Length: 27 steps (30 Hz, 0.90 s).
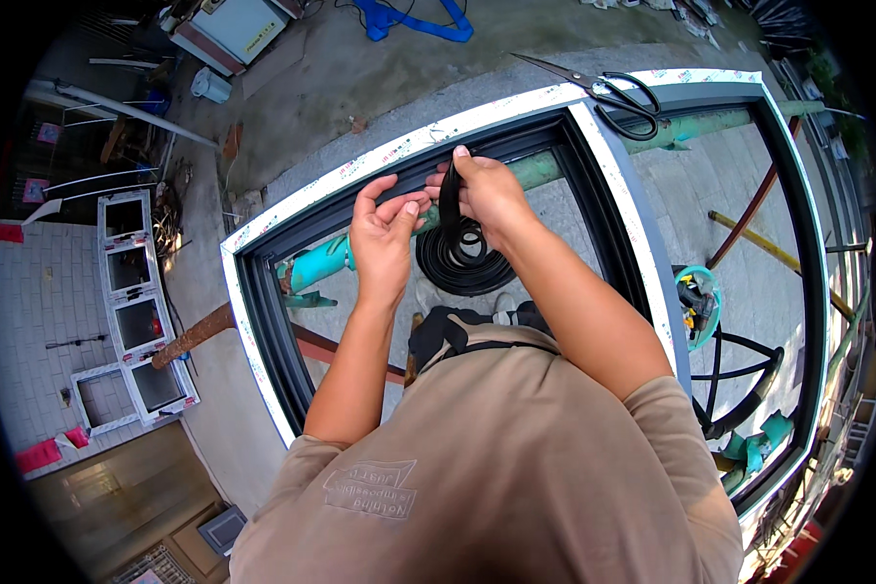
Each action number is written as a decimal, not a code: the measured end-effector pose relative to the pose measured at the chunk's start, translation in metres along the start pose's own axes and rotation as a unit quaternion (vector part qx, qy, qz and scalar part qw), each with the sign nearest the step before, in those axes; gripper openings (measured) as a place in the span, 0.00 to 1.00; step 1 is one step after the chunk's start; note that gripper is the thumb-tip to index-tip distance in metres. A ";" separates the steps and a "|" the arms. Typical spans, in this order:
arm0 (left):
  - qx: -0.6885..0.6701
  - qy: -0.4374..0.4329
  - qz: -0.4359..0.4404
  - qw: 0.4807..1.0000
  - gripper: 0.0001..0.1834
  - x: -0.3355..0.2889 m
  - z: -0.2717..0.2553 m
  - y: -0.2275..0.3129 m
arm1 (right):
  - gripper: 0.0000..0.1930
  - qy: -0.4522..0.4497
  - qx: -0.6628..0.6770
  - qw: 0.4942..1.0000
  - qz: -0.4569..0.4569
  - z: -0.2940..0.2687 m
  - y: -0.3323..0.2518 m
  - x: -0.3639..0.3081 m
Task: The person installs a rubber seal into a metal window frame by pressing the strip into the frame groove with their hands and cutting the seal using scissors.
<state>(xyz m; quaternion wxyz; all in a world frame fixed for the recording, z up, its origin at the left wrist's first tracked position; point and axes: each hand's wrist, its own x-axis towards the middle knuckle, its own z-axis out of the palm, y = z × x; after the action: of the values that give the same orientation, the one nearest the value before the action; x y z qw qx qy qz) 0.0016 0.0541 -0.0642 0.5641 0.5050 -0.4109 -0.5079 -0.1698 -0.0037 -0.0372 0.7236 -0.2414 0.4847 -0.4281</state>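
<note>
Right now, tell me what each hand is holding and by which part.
The right hand pinches the black rubber sealing strip near its free end, above the coil. The left hand touches the same strip beside it.

Black-handled scissors (621, 95) lay on the far corner of the frame; a blue strap (411, 19) lay tangled on the concrete beyond; a white machine box (232, 27) stood at the top left, with a small white bucket (209, 85) just beside it; a stack of small white window frames (131, 311) lay on the paving to the left; a green pipe (711, 125) ran beneath the frame on the right; a yellow bar (779, 255) crossed the ground further right; a teal bowl (699, 304) held small tools; red rags (49, 450) lay at the lower left.
</note>
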 end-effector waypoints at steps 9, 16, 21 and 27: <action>0.006 -0.013 -0.012 1.000 0.17 -0.010 0.001 -0.009 | 0.27 0.001 0.021 1.000 0.011 0.004 -0.001 -0.001; 0.161 0.041 0.043 0.985 0.18 -0.052 0.014 -0.032 | 0.25 0.021 0.092 0.995 0.042 0.015 -0.014 -0.005; 0.161 0.038 0.042 0.985 0.20 -0.055 0.017 -0.048 | 0.25 0.023 0.087 0.995 0.045 0.012 -0.018 -0.005; 0.169 0.023 0.048 0.984 0.18 -0.053 0.015 -0.037 | 0.25 0.042 -0.202 0.978 0.016 0.000 -0.027 -0.008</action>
<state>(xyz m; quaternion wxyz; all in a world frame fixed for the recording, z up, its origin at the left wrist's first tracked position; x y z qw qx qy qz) -0.0270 0.1047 -0.0962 0.5036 0.5843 -0.5015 -0.3918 -0.1817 -0.0110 -0.0122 0.6454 -0.3572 0.5948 -0.3196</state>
